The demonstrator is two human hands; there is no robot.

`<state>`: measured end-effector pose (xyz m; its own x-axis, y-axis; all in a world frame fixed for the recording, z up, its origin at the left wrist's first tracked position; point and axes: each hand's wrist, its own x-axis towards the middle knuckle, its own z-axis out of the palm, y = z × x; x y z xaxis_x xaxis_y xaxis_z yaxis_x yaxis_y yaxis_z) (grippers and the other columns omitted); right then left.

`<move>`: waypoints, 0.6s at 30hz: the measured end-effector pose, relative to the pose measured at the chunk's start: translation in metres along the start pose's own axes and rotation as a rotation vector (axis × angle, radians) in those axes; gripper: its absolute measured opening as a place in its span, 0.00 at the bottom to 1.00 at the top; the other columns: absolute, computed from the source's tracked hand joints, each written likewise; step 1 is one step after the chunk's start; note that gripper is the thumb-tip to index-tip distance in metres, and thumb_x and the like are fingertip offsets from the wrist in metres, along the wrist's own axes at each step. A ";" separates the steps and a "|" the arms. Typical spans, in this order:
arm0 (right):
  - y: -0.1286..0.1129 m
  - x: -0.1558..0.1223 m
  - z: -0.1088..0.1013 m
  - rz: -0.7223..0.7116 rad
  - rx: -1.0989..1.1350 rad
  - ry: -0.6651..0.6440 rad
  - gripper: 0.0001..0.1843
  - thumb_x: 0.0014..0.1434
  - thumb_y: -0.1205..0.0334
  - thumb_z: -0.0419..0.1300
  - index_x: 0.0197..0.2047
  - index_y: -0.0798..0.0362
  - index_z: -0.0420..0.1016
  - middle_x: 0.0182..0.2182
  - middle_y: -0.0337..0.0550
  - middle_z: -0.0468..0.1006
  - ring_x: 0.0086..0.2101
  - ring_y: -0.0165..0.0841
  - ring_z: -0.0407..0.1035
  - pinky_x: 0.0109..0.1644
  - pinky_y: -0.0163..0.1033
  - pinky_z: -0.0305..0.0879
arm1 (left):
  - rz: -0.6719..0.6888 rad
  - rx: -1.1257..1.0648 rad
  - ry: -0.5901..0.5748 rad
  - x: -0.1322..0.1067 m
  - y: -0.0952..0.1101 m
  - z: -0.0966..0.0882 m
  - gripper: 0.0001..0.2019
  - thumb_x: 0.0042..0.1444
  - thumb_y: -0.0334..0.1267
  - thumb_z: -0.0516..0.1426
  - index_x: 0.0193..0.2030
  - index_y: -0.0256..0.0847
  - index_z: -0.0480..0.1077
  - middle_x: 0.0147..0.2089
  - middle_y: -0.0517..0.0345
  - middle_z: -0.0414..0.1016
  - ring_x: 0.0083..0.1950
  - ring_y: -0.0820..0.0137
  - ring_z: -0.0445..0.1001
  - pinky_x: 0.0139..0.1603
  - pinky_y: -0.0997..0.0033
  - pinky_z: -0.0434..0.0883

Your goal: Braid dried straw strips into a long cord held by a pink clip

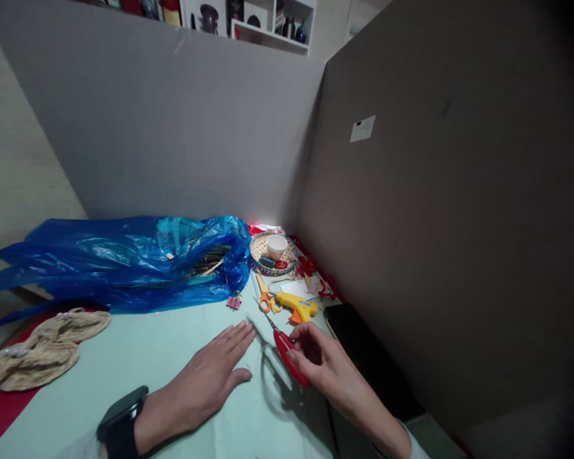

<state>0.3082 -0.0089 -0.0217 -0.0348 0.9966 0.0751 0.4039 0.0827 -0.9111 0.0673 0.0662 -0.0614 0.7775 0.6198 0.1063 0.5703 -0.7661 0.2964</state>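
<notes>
My left hand (205,376) lies palm down on the pale green tabletop (172,347), its fingers stretched out together and the thumb apart. No object shows under it. A black smartwatch (123,414) is on that wrist. My right hand (323,360) grips red-handled scissors (289,358) between thumb and fingers. They appear edge-on, with the thin metal tip pointing up and away to the left. Their looped shadow falls on the tabletop between my hands. Beyond the tip lie orange-handled scissors (264,299) and a yellow glue gun (294,303). A pink binder clip (234,301) sits farther left.
A large blue plastic bag (124,264) with dry stalks inside lies along the back partition (196,127). A woven basket (257,258) holds a white cup (277,245). Straw slippers (33,360) rest at left. A black flat object (363,357) lies beside the right partition (435,210).
</notes>
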 end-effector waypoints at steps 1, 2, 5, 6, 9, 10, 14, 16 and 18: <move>0.001 0.000 0.003 -0.019 -0.104 0.023 0.11 0.62 0.53 0.58 0.36 0.51 0.65 0.30 0.40 0.70 0.30 0.34 0.64 0.35 0.40 0.61 | -0.014 0.007 0.012 0.003 -0.002 0.003 0.30 0.69 0.53 0.48 0.73 0.43 0.54 0.75 0.48 0.52 0.74 0.57 0.54 0.71 0.48 0.59; 0.001 0.000 0.007 -0.044 -0.209 0.048 0.09 0.63 0.55 0.57 0.36 0.51 0.64 0.31 0.41 0.71 0.30 0.35 0.65 0.36 0.40 0.62 | -0.028 0.013 0.026 0.007 -0.004 0.006 0.31 0.69 0.53 0.48 0.73 0.42 0.53 0.75 0.47 0.51 0.74 0.56 0.53 0.72 0.47 0.58; 0.002 0.002 0.021 -0.151 -0.472 0.127 0.04 0.66 0.61 0.53 0.39 0.51 0.64 0.36 0.46 0.72 0.36 0.38 0.68 0.40 0.43 0.66 | -0.043 0.025 0.059 0.018 -0.009 0.014 0.32 0.69 0.53 0.48 0.74 0.40 0.52 0.75 0.46 0.50 0.75 0.55 0.51 0.72 0.45 0.56; 0.001 0.003 0.025 -0.185 -0.560 0.150 0.02 0.67 0.63 0.52 0.40 0.52 0.64 0.38 0.47 0.73 0.38 0.39 0.69 0.42 0.43 0.67 | -0.040 0.028 0.062 0.021 -0.010 0.015 0.31 0.69 0.52 0.49 0.74 0.39 0.53 0.75 0.45 0.50 0.75 0.55 0.52 0.72 0.45 0.55; -0.004 0.009 0.038 -0.236 -0.859 0.200 0.07 0.65 0.69 0.52 0.46 0.55 0.67 0.41 0.51 0.73 0.42 0.40 0.70 0.47 0.45 0.69 | -0.020 0.036 0.055 0.022 -0.011 0.016 0.30 0.69 0.50 0.48 0.72 0.36 0.56 0.74 0.44 0.52 0.74 0.54 0.53 0.72 0.44 0.55; -0.006 0.012 0.042 -0.230 -0.919 0.212 0.08 0.64 0.71 0.53 0.47 0.56 0.67 0.42 0.52 0.73 0.42 0.41 0.70 0.47 0.45 0.70 | -0.011 0.037 0.051 0.020 -0.011 0.017 0.30 0.69 0.50 0.48 0.72 0.35 0.56 0.74 0.44 0.53 0.74 0.53 0.54 0.71 0.43 0.56; -0.012 0.020 0.051 -0.191 -1.048 0.237 0.11 0.61 0.73 0.56 0.48 0.59 0.68 0.43 0.57 0.73 0.45 0.45 0.69 0.48 0.49 0.70 | 0.026 0.045 0.053 0.009 -0.011 0.019 0.30 0.69 0.52 0.49 0.72 0.38 0.57 0.73 0.46 0.55 0.72 0.54 0.57 0.69 0.46 0.61; -0.012 0.021 0.054 -0.194 -1.098 0.235 0.10 0.62 0.74 0.55 0.47 0.59 0.69 0.41 0.57 0.74 0.44 0.45 0.69 0.46 0.48 0.70 | 0.027 0.043 0.063 0.001 -0.010 0.018 0.29 0.68 0.51 0.50 0.72 0.42 0.58 0.73 0.49 0.55 0.72 0.54 0.58 0.69 0.48 0.62; -0.009 0.021 0.055 -0.199 -1.137 0.236 0.11 0.62 0.76 0.53 0.46 0.60 0.70 0.40 0.57 0.74 0.43 0.45 0.70 0.45 0.47 0.70 | 0.018 0.027 0.036 -0.007 -0.005 0.014 0.28 0.68 0.50 0.51 0.72 0.45 0.57 0.73 0.51 0.55 0.72 0.55 0.57 0.69 0.49 0.62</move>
<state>0.2533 0.0108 -0.0340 -0.0671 0.9317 0.3571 0.9975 0.0711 0.0019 0.0632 0.0631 -0.0772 0.7781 0.6110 0.1460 0.5632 -0.7814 0.2686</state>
